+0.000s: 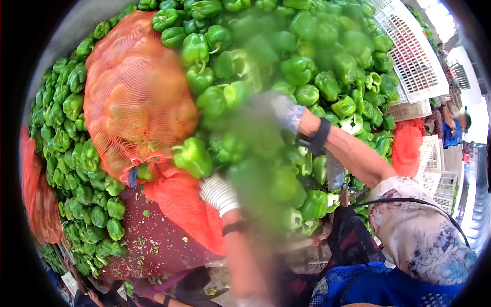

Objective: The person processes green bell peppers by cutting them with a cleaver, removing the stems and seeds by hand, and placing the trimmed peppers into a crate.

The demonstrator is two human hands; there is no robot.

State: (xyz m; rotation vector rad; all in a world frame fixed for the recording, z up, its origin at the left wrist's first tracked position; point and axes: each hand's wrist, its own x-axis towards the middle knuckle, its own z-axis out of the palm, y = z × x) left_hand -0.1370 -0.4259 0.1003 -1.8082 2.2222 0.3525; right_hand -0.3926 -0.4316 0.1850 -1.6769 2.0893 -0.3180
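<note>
My left hand [219, 194], in a white striped glove, meets a large green bell pepper [193, 157] beside the mouth of a mesh sack. Its fingers are hidden behind the pepper, which appears to rest in its grasp. Farther right, my right hand [280, 108], gloved and with a dark band on the wrist, reaches into the heap of green bell peppers [327, 84]. A green smear over the middle of the view blurs its fingers, so their grip cannot be made out. A full orange mesh sack [135, 82] lies left of both hands, tied with blue string [133, 176].
Loose red netting [186, 210] spreads over a dark red surface [153, 240] scattered with green scraps. White plastic crates [411, 51] stand at the right, with more red netting [407, 146] below. Other people [452, 125] are at the far right; another person's arm shows bottom left.
</note>
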